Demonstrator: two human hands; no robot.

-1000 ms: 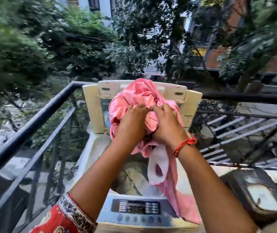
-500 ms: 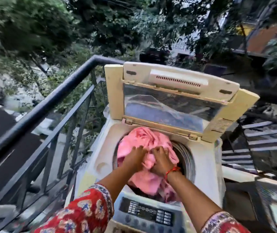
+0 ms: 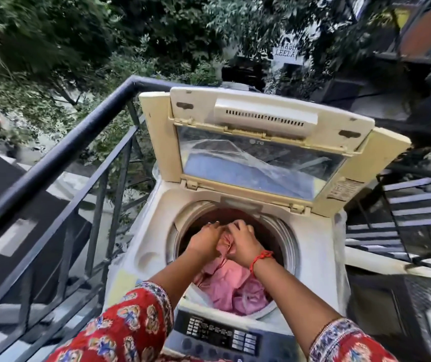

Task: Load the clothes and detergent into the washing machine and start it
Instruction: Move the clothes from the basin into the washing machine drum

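Observation:
A cream top-loading washing machine (image 3: 143, 257) stands on a balcony with its lid (image 3: 261, 142) raised upright. Inside the round drum lies a pink garment (image 3: 230, 286), bunched up and reaching the drum's near rim. My left hand (image 3: 204, 240) and my right hand (image 3: 243, 242) are both down in the drum opening, side by side, fingers closed on a fold of the pink cloth between them. A red thread is tied around my right wrist. The dark control panel (image 3: 219, 335) with buttons runs along the machine's near edge. No detergent is in view.
A dark metal railing (image 3: 60, 158) runs along the left of the machine and continues behind it to the right. A dark box-like object (image 3: 402, 309) sits to the machine's right. Trees and buildings lie beyond.
Both hands carried the pink garment from chest height down into the drum. It has sunk deeper since half a second ago, with less cloth above the rim.

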